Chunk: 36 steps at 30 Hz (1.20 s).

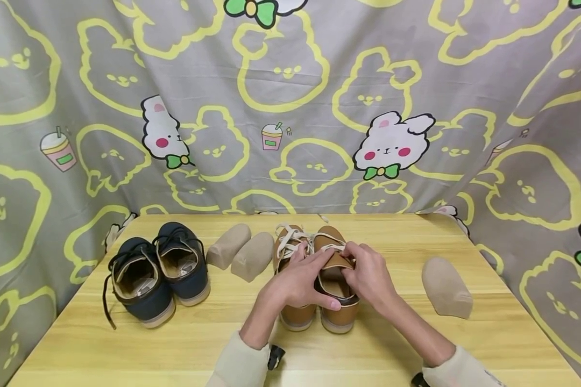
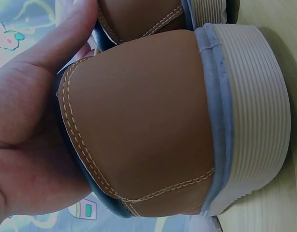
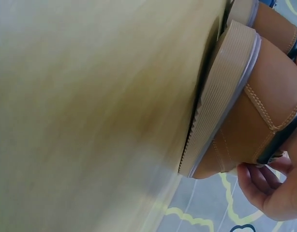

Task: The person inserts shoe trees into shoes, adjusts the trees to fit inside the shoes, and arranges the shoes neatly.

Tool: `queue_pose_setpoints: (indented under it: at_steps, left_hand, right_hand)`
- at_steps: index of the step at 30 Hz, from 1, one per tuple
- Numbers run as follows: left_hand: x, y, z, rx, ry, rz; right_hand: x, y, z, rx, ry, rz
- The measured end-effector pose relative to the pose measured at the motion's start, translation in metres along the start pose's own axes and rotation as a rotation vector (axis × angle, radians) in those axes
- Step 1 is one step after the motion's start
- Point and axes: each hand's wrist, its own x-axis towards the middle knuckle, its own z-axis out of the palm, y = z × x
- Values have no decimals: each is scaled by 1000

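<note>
Side by side stand two brown lace-up shoes with pale laces and ridged soles, the left brown shoe [image 1: 297,318] and the right brown shoe [image 1: 340,318]. My left hand [image 1: 290,285] reaches over the left shoe, fingers extended near the laces and thumb stretched toward the right shoe's heel collar. My right hand [image 1: 370,277] grips the right shoe's upper edge beside its laces, fingers curled. In the right wrist view, those fingers [image 3: 255,188] bend at the collar of the right shoe [image 3: 274,92]. My hands partly hide both shoes.
Two dark blue shoes [image 1: 145,303] stand at the left, a loose lace trailing on the wooden table [image 1: 101,355]. Two beige rounded blocks [image 1: 253,258] lie between the pairs. Another beige block [image 1: 446,287] lies at the right. A patterned curtain [image 1: 295,161] hangs behind.
</note>
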Motion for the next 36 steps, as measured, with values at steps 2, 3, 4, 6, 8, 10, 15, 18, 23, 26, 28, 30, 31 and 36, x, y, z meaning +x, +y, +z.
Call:
queue_pose_setpoints:
  at_steps: [2,3,4,6,8,10,15,18,23,26,28,30,31,36]
  left_hand:
    - [0,-1,0,-4,-3,4]
    - [0,-1,0,-6,-5,5]
    - [0,-1,-1,-7,-6,6]
    - [-1,-1,-1,-5,-8,8]
    - [-1,-2,-1,-1,-6,12]
    - [-1,-2,-1,6,-3,15]
    - [-1,-3,-1,5,4,14]
    - [0,-2,-1,2,6,12]
    - [0,0,-2,6,4,2]
    - [0,0,-2,8,1,-6]
    - [0,0,-2,11,-1,-7]
    - [0,0,-2,11,-3,-7]
    - [0,0,-2,11,-5,-6]
    - [0,-1,-2,0,-8,-7]
  right_hand:
    - [0,-1,-3,16,-41,23]
    - [1,-1,-5,25,-64,34]
    - [1,-1,-7,32,-87,45]
    - [1,-1,-11,39,-132,61]
    - [2,-1,-15,41,-174,67]
    - [3,0,-20,37,-208,68]
    - [5,2,-30,47,-269,79]
    - [5,4,-36,68,-305,99]
    - [5,9,-45,66,-332,143]
    - [4,15,-50,27,-335,189]
    - [4,20,-53,15,-350,221]
    - [3,25,-56,16,-369,250]
    - [3,28,-57,14,-373,258]
    - [2,40,-67,-22,-353,276]
